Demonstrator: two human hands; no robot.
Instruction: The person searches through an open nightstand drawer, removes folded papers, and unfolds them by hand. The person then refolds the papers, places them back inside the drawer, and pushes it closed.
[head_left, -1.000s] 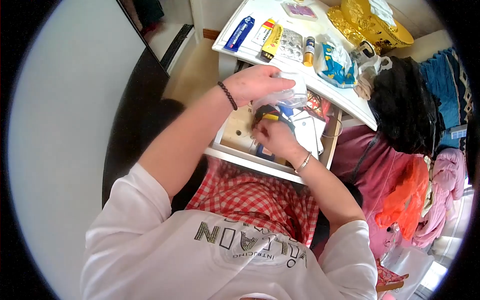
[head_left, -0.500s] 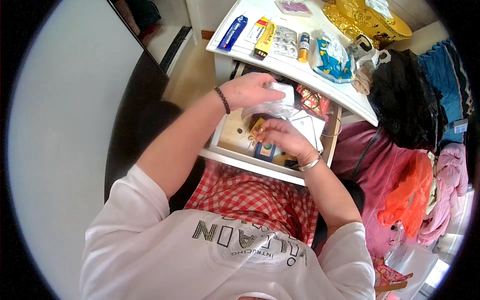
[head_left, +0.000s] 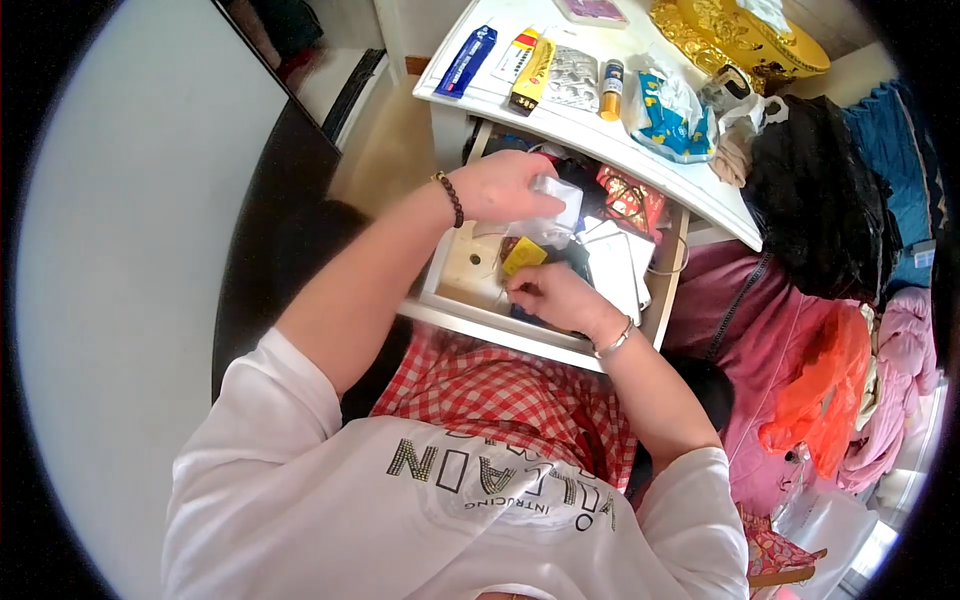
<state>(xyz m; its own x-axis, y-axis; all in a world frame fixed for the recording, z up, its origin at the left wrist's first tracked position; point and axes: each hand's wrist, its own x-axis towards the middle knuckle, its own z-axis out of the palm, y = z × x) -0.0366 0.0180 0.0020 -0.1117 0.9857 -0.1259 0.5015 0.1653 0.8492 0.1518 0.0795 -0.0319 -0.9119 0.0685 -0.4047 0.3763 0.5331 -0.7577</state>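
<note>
My left hand [head_left: 505, 187], with a dark bead bracelet at the wrist, grips a small clear-and-white plastic package [head_left: 560, 208] over the open drawer [head_left: 455, 290]. Lower in the drawer, my right hand [head_left: 560, 297] has thumb and fingers pinched together. Whatever lies between those fingertips is too small to make out. Just beyond them is a small yellow packet [head_left: 523, 256]. White flat box-like pieces [head_left: 612, 268] lie to the right of my right hand, and a red patterned packet [head_left: 632, 197] sits behind them.
On the white dresser top [head_left: 450, 75] are a blue packet [head_left: 467, 62], a yellow box [head_left: 532, 75], blister packs [head_left: 573, 80], a glue-stick-like tube [head_left: 611, 90] and a blue tissue pack [head_left: 665, 125]. A black bag [head_left: 815, 190] and clothes pile up on the right.
My left hand has tilted the plastic package and shifted slightly left. My right hand has moved slightly down and left, its fingers now pinched, leaving the yellow packet more visible.
</note>
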